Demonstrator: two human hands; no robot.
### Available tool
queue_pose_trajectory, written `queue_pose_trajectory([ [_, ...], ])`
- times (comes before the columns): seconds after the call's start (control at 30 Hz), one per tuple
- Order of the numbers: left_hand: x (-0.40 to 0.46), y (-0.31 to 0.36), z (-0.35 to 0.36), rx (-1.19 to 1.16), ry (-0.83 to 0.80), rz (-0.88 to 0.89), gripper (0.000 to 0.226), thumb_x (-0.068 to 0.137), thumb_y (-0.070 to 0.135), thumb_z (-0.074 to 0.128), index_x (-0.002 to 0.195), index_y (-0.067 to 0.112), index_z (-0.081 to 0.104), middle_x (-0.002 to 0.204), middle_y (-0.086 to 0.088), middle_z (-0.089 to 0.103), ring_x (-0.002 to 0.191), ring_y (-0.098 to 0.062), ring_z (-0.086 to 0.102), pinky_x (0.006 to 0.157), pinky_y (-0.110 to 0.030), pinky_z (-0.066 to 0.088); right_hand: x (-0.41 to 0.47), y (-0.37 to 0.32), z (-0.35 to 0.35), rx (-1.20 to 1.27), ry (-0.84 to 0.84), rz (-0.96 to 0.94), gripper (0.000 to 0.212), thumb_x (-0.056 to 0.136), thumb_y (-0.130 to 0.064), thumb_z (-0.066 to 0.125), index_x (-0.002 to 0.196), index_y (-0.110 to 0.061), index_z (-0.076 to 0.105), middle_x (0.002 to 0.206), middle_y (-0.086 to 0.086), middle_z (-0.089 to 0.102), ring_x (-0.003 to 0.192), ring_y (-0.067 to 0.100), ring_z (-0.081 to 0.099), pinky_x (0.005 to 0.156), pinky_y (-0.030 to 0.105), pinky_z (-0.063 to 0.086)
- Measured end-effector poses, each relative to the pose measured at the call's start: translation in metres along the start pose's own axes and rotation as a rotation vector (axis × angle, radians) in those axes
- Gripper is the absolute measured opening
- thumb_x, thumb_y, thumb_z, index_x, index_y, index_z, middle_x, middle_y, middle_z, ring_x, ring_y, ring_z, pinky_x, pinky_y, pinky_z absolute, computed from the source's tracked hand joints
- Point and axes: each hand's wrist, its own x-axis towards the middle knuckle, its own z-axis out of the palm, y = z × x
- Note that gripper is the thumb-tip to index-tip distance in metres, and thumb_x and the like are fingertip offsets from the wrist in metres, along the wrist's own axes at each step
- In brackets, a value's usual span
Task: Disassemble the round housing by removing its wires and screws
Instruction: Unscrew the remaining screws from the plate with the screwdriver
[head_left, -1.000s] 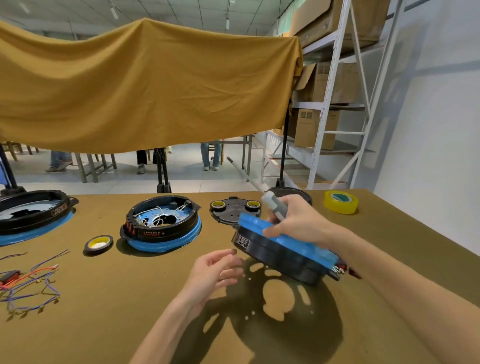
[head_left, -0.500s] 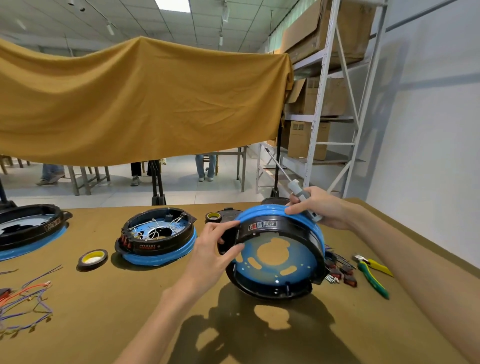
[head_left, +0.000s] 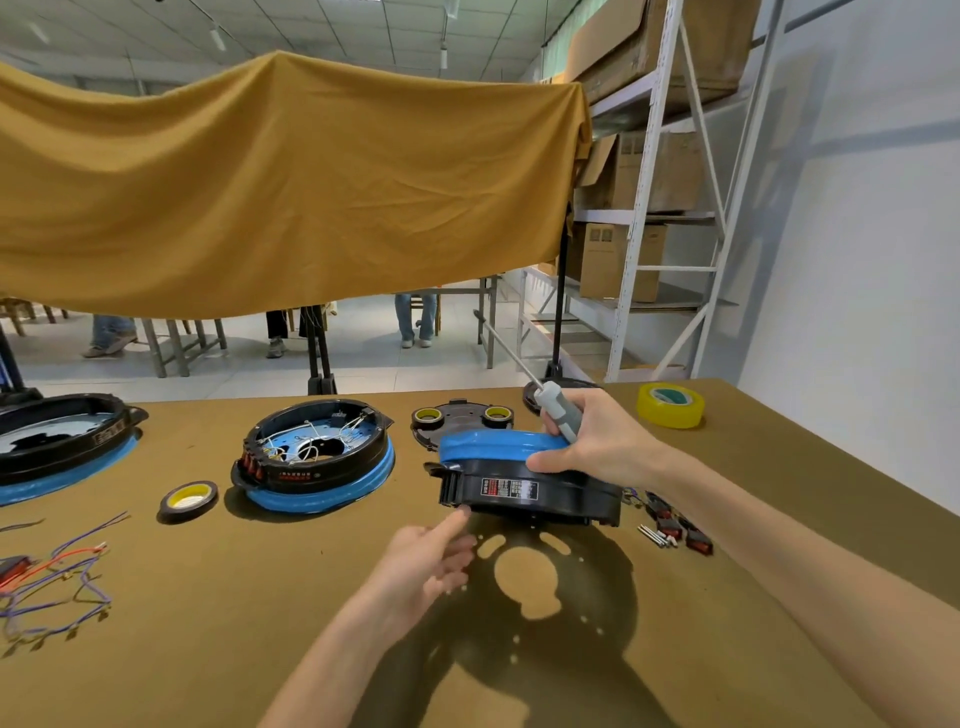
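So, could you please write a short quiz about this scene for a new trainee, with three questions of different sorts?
1. True or false: the right hand holds both the screwdriver and the held housing.
2. Multiple choice: where does the yellow tape roll lie? A) far right of the table B) beside the loose wires C) inside the second housing
3. Fill in: the fingers of the left hand are ____ and grip nothing.

Key: 1 true; 2 A; 3 straight
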Motion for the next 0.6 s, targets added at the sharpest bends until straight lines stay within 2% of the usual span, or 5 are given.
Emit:
queue_pose_trajectory([
  [0.1,-0.003,-0.008,-0.008,-0.328,-0.136,-0.085,0.048,0.084,0.026,0.073,0.124,0.002,0.063,0.111,-0.016,0.079,0.1,-0.026,0.078,0.072,-0.034,0.064,-0.012,0.001,0.022,-0.082,-0.039,-0.089,0.027,0.078,-0.03,0.086,0.086,-0.028,0.06,0.083,-0.01,0.062,0.084,0.008,0.06,0.071,0.019,0.053],
  [0.2,-0.004,-0.011,-0.017,-0.412,-0.175,-0.212,0.053,0.085,0.025,0.075,0.125,-0.008,0.06,0.115,-0.027,0.075,0.104,-0.035,0.076,0.077,-0.041,0.066,-0.024,0.008,0.039,-0.164,-0.12,-0.094,0.028,0.082,-0.029,0.083,0.082,-0.033,0.055,0.087,-0.012,0.06,0.083,0.005,0.058,0.071,0.026,0.051],
  [0.33,0.001,-0.015,-0.027,-0.263,-0.122,-0.269,0.079,0.073,0.043,0.085,0.125,-0.011,0.058,0.109,-0.028,0.076,0.101,-0.034,0.077,0.081,-0.042,0.065,-0.037,0.022,0.049,-0.128,-0.263,0.046,0.026,0.084,-0.038,0.08,0.084,-0.019,0.062,0.076,-0.006,0.057,0.064,0.004,0.052,0.064,0.027,0.044],
  [0.47,0.004,-0.015,-0.024,-0.028,-0.101,-0.22,0.121,0.064,0.068,0.08,0.153,0.0,0.035,0.123,-0.019,0.068,0.101,-0.022,0.068,0.094,-0.04,0.053,-0.041,0.03,0.055,-0.118,-0.282,0.103,0.045,0.093,-0.056,0.064,0.085,-0.013,0.058,0.07,0.0,0.045,0.057,0.011,0.042,0.059,0.03,0.035],
  [0.6,0.006,-0.018,-0.014,0.081,-0.108,-0.159,0.119,0.072,0.075,0.072,0.158,0.006,0.028,0.117,-0.015,0.067,0.1,-0.021,0.067,0.074,-0.034,0.061,-0.038,0.035,0.048,-0.149,-0.235,0.122,0.046,0.097,-0.06,0.055,0.082,-0.016,0.059,0.066,-0.005,0.047,0.053,0.006,0.041,0.057,0.029,0.035],
])
